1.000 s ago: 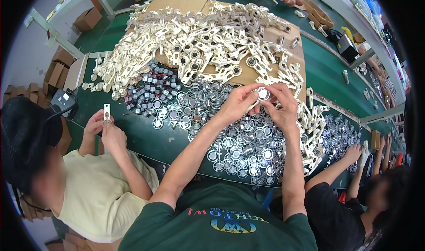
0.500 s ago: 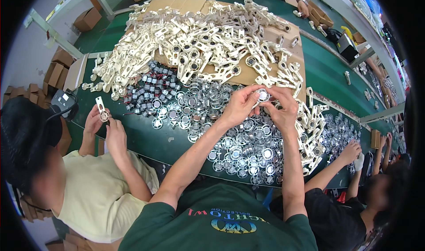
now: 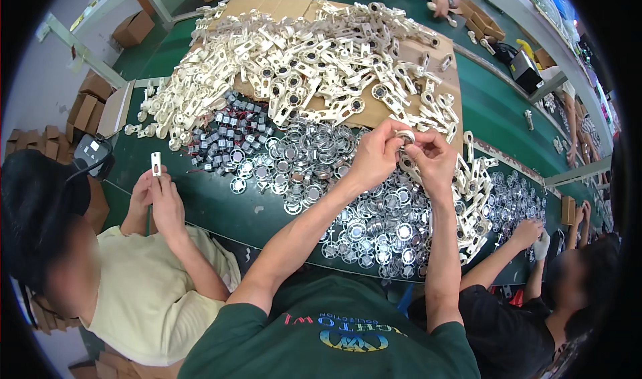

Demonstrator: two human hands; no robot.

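My left hand (image 3: 376,153) and my right hand (image 3: 430,157) meet above the green table (image 3: 234,208), both pinching one small cream plastic part with a round silver disc (image 3: 405,137) set in it. Below them lies a wide heap of round silver metal discs (image 3: 364,212). Behind the hands rises a big pile of cream plastic brackets (image 3: 301,71) on a cardboard sheet (image 3: 447,78). More cream brackets (image 3: 471,198) trail down beside my right wrist.
A person in a pale yellow shirt on my left holds a small cream piece (image 3: 156,163) in both hands. Another person at lower right reaches into silver discs (image 3: 511,202). Small dark motors (image 3: 224,138) lie by the pile. Cardboard boxes (image 3: 87,108) stand left of the table.
My hands stay together on the same part, turning it slightly. The person on my left has shifted the small cream piece a little between their hands.
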